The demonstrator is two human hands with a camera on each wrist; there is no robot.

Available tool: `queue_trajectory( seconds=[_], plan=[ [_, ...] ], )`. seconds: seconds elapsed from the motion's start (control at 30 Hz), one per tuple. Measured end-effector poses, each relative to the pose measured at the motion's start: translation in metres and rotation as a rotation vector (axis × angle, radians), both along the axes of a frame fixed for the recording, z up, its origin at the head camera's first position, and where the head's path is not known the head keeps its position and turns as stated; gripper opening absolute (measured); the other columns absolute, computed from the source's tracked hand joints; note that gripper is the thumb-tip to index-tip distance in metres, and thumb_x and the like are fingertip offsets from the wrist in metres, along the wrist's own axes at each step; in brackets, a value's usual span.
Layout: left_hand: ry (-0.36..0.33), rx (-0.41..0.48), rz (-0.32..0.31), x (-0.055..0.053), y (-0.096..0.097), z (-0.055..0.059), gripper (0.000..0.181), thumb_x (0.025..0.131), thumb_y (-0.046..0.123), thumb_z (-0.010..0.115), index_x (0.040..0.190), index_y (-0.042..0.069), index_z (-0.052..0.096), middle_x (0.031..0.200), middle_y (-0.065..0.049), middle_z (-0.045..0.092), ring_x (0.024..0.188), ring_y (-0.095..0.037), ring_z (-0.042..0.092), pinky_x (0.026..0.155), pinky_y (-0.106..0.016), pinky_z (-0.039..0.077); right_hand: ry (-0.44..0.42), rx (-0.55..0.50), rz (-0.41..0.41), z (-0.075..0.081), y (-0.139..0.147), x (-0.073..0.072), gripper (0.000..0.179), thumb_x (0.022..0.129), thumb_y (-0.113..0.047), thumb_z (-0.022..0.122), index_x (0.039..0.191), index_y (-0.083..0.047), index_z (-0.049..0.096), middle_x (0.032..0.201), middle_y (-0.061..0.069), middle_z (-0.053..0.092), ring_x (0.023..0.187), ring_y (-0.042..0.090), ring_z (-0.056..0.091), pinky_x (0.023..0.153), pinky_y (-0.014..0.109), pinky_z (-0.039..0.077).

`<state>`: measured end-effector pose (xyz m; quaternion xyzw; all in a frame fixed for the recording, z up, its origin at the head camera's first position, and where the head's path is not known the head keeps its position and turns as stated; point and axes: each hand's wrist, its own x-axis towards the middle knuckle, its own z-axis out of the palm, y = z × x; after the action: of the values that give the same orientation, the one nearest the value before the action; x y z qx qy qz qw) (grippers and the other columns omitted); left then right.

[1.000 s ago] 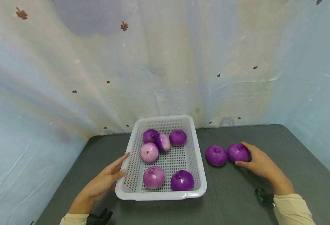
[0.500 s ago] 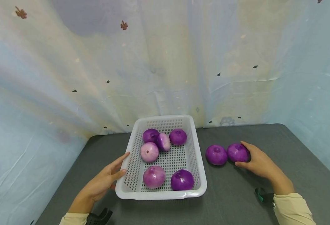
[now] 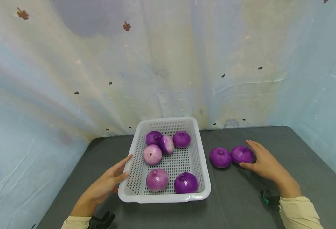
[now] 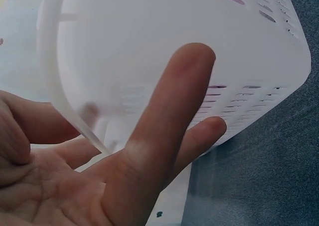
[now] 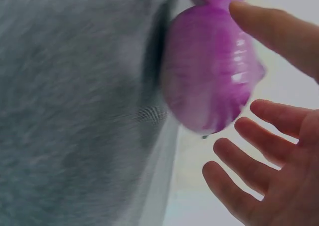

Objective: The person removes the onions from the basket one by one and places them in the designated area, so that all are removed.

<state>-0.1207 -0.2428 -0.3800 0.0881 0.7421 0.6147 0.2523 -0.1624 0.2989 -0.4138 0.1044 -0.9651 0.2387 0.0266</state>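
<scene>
My left hand (image 3: 103,184) holds the left side of a white perforated basket (image 3: 207,187). Thumb and index fingertip lie over the rim in the head view, while other fingers (image 4: 167,121) extend along the outer wall in the left wrist view. On the dark table, two purple onions sit side by side to the right of the basket. My right hand (image 3: 266,163) is spread around the right-hand onion (image 3: 243,155), thumb close at its near side, with fingers (image 5: 269,136) apart from it in the right wrist view. The other onion (image 3: 220,157) stands just left of it.
Several onions lie in the basket, among them a pale one (image 3: 152,155) at the left and a dark purple one (image 3: 185,183) at the near right. Behind the table (image 3: 225,203) hangs a patterned pale curtain (image 3: 168,63).
My right hand's fingers have spread and lifted away from the right-hand onion, which stays in place. My left hand and the basket have not visibly moved.
</scene>
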Motion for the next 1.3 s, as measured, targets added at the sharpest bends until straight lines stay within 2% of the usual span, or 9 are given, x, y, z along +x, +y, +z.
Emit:
queue_trajectory(
  seconds=[0.27, 0.5, 0.67, 0.77, 0.87, 1.03, 1.13, 1.3],
  plan=[
    [0.009, -0.010, 0.004, 0.001, 0.000, -0.001, 0.071, 0.106, 0.029, 0.047, 0.162, 0.027, 0.002, 0.165, -0.023, 0.012, 0.122, -0.034, 0.059, 0.078, -0.053, 0.058, 0.051, 0.007, 0.016, 0.022, -0.012, 0.007, 0.100, 0.081, -0.039, 0.081, 0.154, 0.003, 0.027, 0.153, 0.033, 0.029, 0.135, 0.059, 0.030, 0.100, 0.076, 0.028],
    [0.014, -0.014, 0.008, 0.000, 0.000, -0.002, 0.072, 0.106, 0.030, 0.048, 0.162, 0.027, 0.003, 0.166, -0.022, 0.010, 0.123, -0.034, 0.059, 0.079, -0.053, 0.058, 0.128, -0.020, 0.084, 0.044, -0.029, 0.016, 0.094, 0.081, -0.040, 0.081, 0.152, -0.002, 0.034, 0.154, 0.026, 0.036, 0.137, 0.053, 0.034, 0.100, 0.074, 0.030],
    [0.002, -0.016, 0.005, 0.002, -0.001, -0.003, 0.072, 0.106, 0.028, 0.047, 0.162, 0.026, 0.002, 0.166, -0.022, 0.008, 0.122, -0.033, 0.059, 0.078, -0.053, 0.058, 0.124, -0.084, 0.161, 0.051, -0.055, 0.024, 0.090, 0.083, -0.044, 0.079, 0.153, -0.008, 0.035, 0.155, 0.021, 0.037, 0.140, 0.048, 0.034, 0.105, 0.070, 0.030],
    [0.009, -0.007, -0.002, 0.001, -0.001, -0.004, 0.072, 0.106, 0.028, 0.047, 0.162, 0.025, 0.001, 0.166, -0.023, 0.009, 0.123, -0.033, 0.059, 0.079, -0.053, 0.058, 0.104, -0.106, 0.201, 0.059, -0.070, 0.024, 0.089, 0.085, -0.047, 0.076, 0.155, -0.013, 0.034, 0.157, 0.017, 0.036, 0.142, 0.044, 0.033, 0.107, 0.069, 0.030],
    [0.014, -0.001, -0.007, 0.000, 0.001, -0.004, 0.072, 0.106, 0.029, 0.047, 0.162, 0.026, 0.001, 0.165, -0.023, 0.009, 0.123, -0.033, 0.058, 0.079, -0.053, 0.058, 0.099, -0.104, 0.247, 0.069, -0.084, 0.018, 0.087, 0.086, -0.049, 0.074, 0.155, -0.016, 0.034, 0.157, 0.014, 0.037, 0.143, 0.042, 0.034, 0.108, 0.068, 0.030],
    [0.011, -0.006, 0.016, -0.002, 0.003, -0.004, 0.072, 0.106, 0.030, 0.048, 0.162, 0.027, 0.003, 0.165, -0.023, 0.011, 0.122, -0.033, 0.060, 0.077, -0.052, 0.059, 0.053, -0.082, 0.338, 0.081, -0.110, -0.003, 0.084, 0.087, -0.043, 0.075, 0.155, -0.013, 0.035, 0.157, 0.015, 0.038, 0.144, 0.042, 0.035, 0.110, 0.069, 0.029],
    [0.013, -0.015, 0.027, -0.002, 0.003, -0.005, 0.072, 0.106, 0.029, 0.049, 0.162, 0.028, 0.004, 0.165, -0.023, 0.010, 0.121, -0.033, 0.060, 0.077, -0.052, 0.059, 0.018, -0.073, 0.395, 0.079, -0.125, -0.016, 0.081, 0.088, -0.040, 0.075, 0.154, -0.013, 0.036, 0.156, 0.014, 0.040, 0.144, 0.040, 0.037, 0.111, 0.065, 0.033],
    [0.014, -0.025, 0.026, 0.000, 0.002, -0.005, 0.072, 0.105, 0.028, 0.049, 0.161, 0.028, 0.003, 0.165, -0.026, 0.008, 0.121, -0.034, 0.059, 0.078, -0.053, 0.058, 0.012, -0.074, 0.478, 0.068, -0.149, -0.034, 0.077, 0.087, -0.038, 0.076, 0.151, -0.014, 0.041, 0.154, 0.010, 0.044, 0.141, 0.034, 0.043, 0.110, 0.056, 0.041]
  ],
)
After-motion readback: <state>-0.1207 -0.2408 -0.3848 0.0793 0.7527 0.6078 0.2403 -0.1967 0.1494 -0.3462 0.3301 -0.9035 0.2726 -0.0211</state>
